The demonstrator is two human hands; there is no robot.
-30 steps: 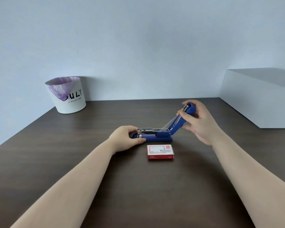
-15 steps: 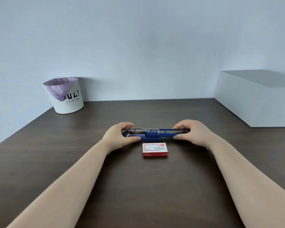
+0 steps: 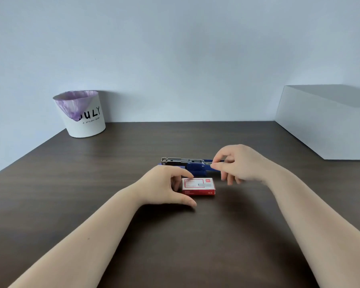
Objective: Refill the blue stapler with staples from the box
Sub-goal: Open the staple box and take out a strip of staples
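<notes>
Stapler lies mid-table, folded out flat, metal magazine exposed. Red staple box sits just in front, unopened. Left hand cups the box's left end, not clamped yet. Right hand hovers by the stapler's right end, fingers loosely curled, holding nothing. Step, I'd say: fetching staples. Next: grip and open box. Box print unreadable; white bin reads "ULY".
</notes>
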